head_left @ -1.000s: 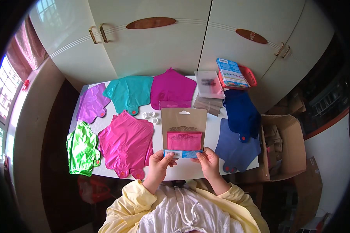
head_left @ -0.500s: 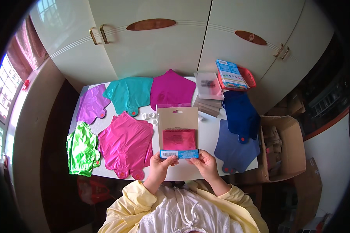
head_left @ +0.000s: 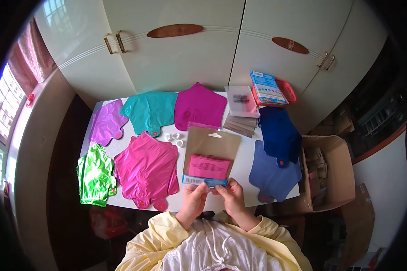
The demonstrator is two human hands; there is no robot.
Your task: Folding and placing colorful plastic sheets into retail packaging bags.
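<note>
Both hands hold a clear plastic packet (head_left: 211, 149) over the table's front edge. Inside it are a brown backing with a hanging slot and a folded pink foil piece (head_left: 208, 167); a blue strip with a barcode (head_left: 193, 179) runs along its lower end. My left hand (head_left: 194, 198) pinches this strip left of its middle. My right hand (head_left: 230, 195) grips its right part, the two thumbs close together. Left of the packet lie pink foil pieces (head_left: 147, 169) with round tabs, like flat foil balloons. Small white rings (head_left: 176, 136) sit just beyond.
Purple (head_left: 107, 121), teal (head_left: 150, 110), magenta (head_left: 201, 108), green (head_left: 96, 174) and blue foil pieces (head_left: 280, 135) surround the white table (head_left: 244, 156). At the back right are stacked clear sleeves (head_left: 242, 103) and a red basket (head_left: 288, 90) with blue cards (head_left: 269, 86). An open cardboard box (head_left: 337, 174) stands right.
The packet has tilted, its upper end leaning right. My hands have drawn closer together at its lower edge, which now looks bent between them.
</note>
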